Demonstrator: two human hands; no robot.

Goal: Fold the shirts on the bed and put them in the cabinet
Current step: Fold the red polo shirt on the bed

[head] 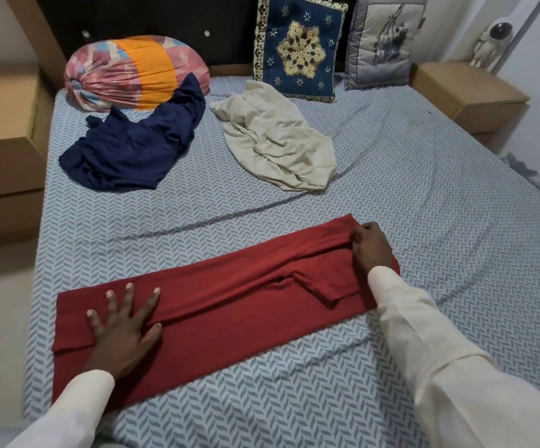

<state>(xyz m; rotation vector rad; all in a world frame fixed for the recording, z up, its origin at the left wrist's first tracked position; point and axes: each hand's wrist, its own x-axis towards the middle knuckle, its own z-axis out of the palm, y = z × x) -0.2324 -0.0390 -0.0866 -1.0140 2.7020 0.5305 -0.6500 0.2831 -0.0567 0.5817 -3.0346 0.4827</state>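
Observation:
A red shirt [229, 305] lies folded into a long strip across the near part of the bed [391, 176]. My left hand [123, 324] presses flat on its left end with fingers spread. At the strip's right end my right hand [370, 245] rests with fingers curled, pinching the red cloth. A crumpled navy shirt [132, 147] lies farther back on the left. A crumpled cream shirt [278, 137] lies farther back in the middle.
A pink and orange bolster [126, 69] lies at the headboard, partly under the navy shirt. Two cushions, one blue [297, 46], one grey [385, 40], lean there too. Wooden bedside units [3, 134] [465, 95] flank the bed; a white astronaut figure [488, 43] stands on the right one.

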